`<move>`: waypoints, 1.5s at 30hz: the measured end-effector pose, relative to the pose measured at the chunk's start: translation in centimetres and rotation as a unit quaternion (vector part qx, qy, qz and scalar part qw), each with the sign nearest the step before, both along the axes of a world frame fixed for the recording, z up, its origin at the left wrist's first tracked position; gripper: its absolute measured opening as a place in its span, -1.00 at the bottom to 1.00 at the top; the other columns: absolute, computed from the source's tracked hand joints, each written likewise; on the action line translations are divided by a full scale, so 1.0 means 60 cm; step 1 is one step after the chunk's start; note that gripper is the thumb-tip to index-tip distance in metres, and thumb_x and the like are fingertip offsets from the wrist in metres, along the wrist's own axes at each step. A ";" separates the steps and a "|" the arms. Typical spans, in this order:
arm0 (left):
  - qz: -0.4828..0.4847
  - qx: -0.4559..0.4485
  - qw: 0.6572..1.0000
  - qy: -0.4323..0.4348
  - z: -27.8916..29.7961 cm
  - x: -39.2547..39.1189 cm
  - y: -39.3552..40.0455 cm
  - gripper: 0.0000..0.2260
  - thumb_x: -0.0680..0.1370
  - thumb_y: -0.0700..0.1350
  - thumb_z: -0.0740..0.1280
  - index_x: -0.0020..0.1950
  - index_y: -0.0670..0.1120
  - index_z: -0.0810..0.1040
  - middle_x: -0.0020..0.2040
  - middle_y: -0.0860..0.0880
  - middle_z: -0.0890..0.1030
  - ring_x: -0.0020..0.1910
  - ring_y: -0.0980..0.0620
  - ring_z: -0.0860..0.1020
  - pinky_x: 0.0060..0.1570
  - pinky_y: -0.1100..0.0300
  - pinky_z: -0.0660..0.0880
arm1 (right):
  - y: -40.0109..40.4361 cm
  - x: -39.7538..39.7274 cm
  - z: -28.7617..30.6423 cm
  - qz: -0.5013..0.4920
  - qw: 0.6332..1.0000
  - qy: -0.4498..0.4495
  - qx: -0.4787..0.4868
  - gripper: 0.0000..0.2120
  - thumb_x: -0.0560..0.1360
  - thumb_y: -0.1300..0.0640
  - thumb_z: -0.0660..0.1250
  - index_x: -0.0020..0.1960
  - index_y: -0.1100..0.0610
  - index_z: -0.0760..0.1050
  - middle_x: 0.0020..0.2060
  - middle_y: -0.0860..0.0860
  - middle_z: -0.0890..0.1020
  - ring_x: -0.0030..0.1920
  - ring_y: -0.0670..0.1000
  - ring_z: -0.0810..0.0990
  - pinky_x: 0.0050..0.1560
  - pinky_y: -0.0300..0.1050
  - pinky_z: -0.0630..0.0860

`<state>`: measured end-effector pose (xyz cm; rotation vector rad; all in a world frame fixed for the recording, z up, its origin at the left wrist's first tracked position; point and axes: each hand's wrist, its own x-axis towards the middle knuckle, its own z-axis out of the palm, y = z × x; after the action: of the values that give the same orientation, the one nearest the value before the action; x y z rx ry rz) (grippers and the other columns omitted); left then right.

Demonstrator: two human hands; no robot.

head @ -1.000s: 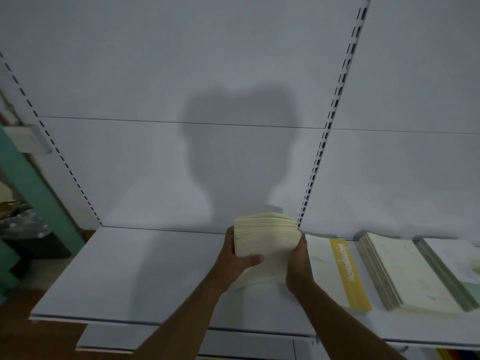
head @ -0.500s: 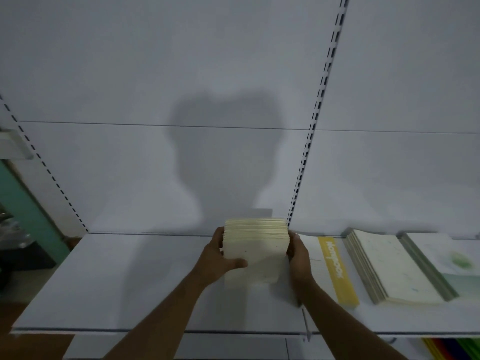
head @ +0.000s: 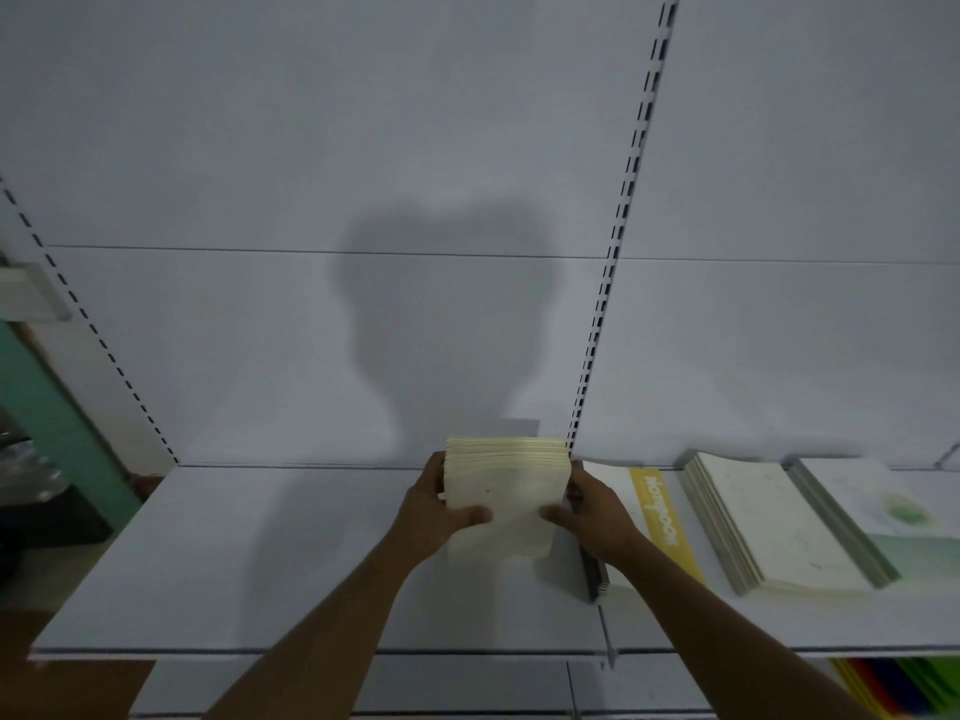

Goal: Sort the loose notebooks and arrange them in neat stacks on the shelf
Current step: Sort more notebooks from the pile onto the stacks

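- Cream stack [head: 506, 491] of notebooks held tilted over the shelf [head: 260, 553], near its back wall, just left of the slotted upright [head: 618, 252]; lower edge looks to rest on the shelf, though contact hard to confirm.
- Left hand [head: 434, 511] wrapped round the stack's left side, thumb across the front cover; right hand [head: 592, 511] clamped on the right side the same way. Both sets of fingers grasping the stack, none slack.
- Risk of fanning: top edges already a little uneven, so any loosening of either grip likely to let thin covers slide and splay.
- Risk of toppling forward if let go while tilted; safer laid flat first, then squared.
- Risk of a knock to the right: yellow-band notebook [head: 660, 517] lies just beside the right hand, with a dark spine edge [head: 595, 579] under the wrist; a wide elbow or careless set-down likely to shove it askew.
- Further right, a cream pile [head: 769, 527] and a green-cover pile [head: 883, 511], well apart from the hands, at little risk.
- Dim light and the shadow on the wall likely to hide small misalignments.
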<state>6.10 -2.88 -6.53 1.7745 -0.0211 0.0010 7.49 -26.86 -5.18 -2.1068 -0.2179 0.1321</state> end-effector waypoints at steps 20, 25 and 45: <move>-0.033 -0.075 0.981 0.173 0.011 -0.013 0.047 -0.63 0.54 0.01 0.34 0.31 -0.05 0.48 0.12 -0.06 0.65 0.08 -0.01 0.63 -0.02 0.14 0.60 | 0.025 0.021 0.009 -0.061 0.991 0.100 0.071 -0.88 0.48 0.06 0.41 0.01 0.00 0.57 -0.11 -0.09 0.66 -0.14 -0.17 0.62 -0.20 -0.37 0.48; 0.032 -0.106 0.962 0.249 -0.008 -0.009 0.038 -0.62 0.55 0.17 0.26 0.15 -0.09 0.57 0.03 -0.09 0.68 -0.03 -0.06 0.64 -0.13 0.14 0.57 | 0.062 0.045 -0.018 -0.116 0.976 0.174 0.061 -0.70 0.55 0.08 0.32 0.15 0.28 0.55 0.06 0.16 0.63 -0.07 0.06 0.60 -0.14 -0.22 0.53; 0.127 -0.006 0.949 0.288 -0.062 0.035 0.020 -0.57 0.48 0.20 0.36 -0.06 -0.19 0.65 -0.04 -0.16 0.69 -0.02 -0.16 0.64 0.12 -0.10 0.56 | 0.081 0.088 -0.091 -0.177 0.951 0.255 -0.010 -0.60 0.57 0.00 0.26 0.16 0.34 0.54 0.10 0.23 0.61 0.10 0.22 0.59 0.10 0.02 0.54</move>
<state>8.17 -1.66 -10.23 1.6955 0.6280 -0.3291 12.80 -21.99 -10.64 -2.0190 0.4690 0.4545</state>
